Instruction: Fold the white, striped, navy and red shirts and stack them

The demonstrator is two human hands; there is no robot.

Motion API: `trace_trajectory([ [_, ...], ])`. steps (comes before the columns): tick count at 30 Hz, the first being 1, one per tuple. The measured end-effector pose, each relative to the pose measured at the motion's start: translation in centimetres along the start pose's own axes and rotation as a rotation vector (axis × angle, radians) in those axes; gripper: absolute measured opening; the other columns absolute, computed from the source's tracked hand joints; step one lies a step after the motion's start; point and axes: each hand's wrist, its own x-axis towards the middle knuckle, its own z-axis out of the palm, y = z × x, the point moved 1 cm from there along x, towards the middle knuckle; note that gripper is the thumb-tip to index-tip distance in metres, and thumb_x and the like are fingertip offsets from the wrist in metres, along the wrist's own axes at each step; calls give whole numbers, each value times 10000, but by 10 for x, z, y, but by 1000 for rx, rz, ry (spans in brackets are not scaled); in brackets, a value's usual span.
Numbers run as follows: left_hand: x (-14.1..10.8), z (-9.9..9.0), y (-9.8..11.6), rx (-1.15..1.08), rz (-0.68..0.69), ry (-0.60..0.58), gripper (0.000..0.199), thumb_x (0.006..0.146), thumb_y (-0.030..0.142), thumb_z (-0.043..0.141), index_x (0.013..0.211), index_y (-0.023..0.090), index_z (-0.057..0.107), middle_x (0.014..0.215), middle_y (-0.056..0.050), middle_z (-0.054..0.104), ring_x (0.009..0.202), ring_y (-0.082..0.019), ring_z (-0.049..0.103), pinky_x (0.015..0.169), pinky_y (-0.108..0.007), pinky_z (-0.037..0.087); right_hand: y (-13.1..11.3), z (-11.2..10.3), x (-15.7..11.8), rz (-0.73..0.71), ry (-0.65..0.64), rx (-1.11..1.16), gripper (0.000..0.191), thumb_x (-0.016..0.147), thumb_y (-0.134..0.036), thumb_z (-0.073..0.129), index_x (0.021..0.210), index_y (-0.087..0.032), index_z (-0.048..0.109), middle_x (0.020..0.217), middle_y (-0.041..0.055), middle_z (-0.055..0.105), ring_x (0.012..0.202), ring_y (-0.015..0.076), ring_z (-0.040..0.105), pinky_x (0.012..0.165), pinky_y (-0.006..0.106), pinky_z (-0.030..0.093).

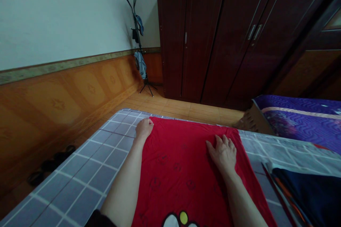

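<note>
A red cloth garment (181, 152) with faint dark face prints lies spread flat on a grey checked bedsheet (106, 145). White and yellow shapes of a larger print show at its near edge. At the garment's far left corner, my left hand (144, 128) is closed with its fingers curled on the fabric edge. My right hand (223, 151) rests palm down on the far right part of the cloth, fingers spread. The near end of the garment runs out of view.
Folded dark blue clothing (309, 191) lies on the bed at the right. Beyond stand a dark wooden wardrobe (207, 42) and a coat rack (138, 35) with hanging items. A purple-covered bed (303, 120) is at the right; dark footwear (50, 165) sits on the floor at left.
</note>
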Motion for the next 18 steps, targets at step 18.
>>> trace_trajectory([
  [18,1,-18,-11,-71,287,-206,229,848,186,461,879,170,687,824,-35,713,790,-158,661,751,-257,500,0,-2,1,-20,8,-37,505,859,-440,485,1231,-109,567,1328,167,477,1233,359,399,965,435,336],
])
